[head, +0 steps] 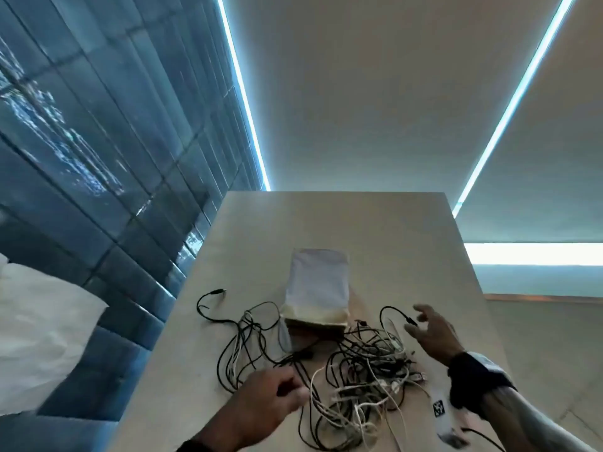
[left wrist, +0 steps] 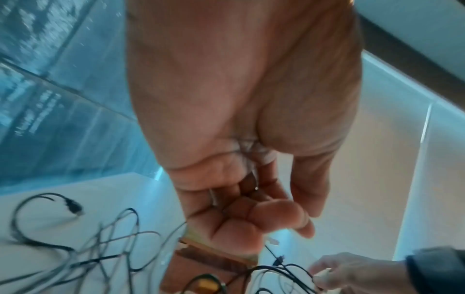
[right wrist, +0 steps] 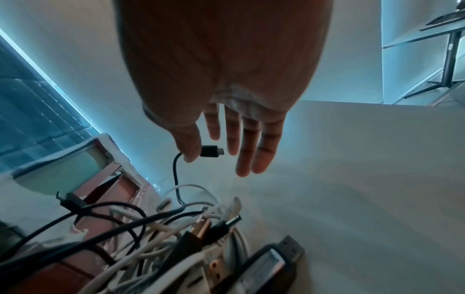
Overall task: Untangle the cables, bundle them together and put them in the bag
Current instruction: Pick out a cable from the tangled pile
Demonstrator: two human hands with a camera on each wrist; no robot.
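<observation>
1. Beige worktop (head: pixel 375 230) carries everything; tiled blue-grey wall to its left, light strips above.
2. Pale bag (head: pixel 316 282) lies flat mid-worktop, its open mouth turned toward the person and touching the cable pile.
3. Tangled cables (head: pixel 355 376), black and white mixed, sprawl on the near part of the worktop right in front of the bag mouth. One black lead loops out to the left and ends in a plug (head: pixel 218 291) lying apart from the heap.
4. Left hand (head: pixel 274 399) sits at the near left edge of the tangle. In the left wrist view its fingers (left wrist: pixel 271 216) are curled in toward the palm, blurred; cannot tell if any cable is held.
5. Right hand (head: pixel 430 334) hovers over the right side of the heap, beside the bag. Fingers (right wrist: pixel 251 151) straight and spread, nothing gripped; thumb next to a small black plug (right wrist: pixel 210 151) on a black lead rising out of the pile, contact unclear.
6. Black wrist strap (head: pixel 476 380) on the right forearm.
7. White tag with a black square code (head: pixel 439 408) lies on the worktop near the right wrist.
</observation>
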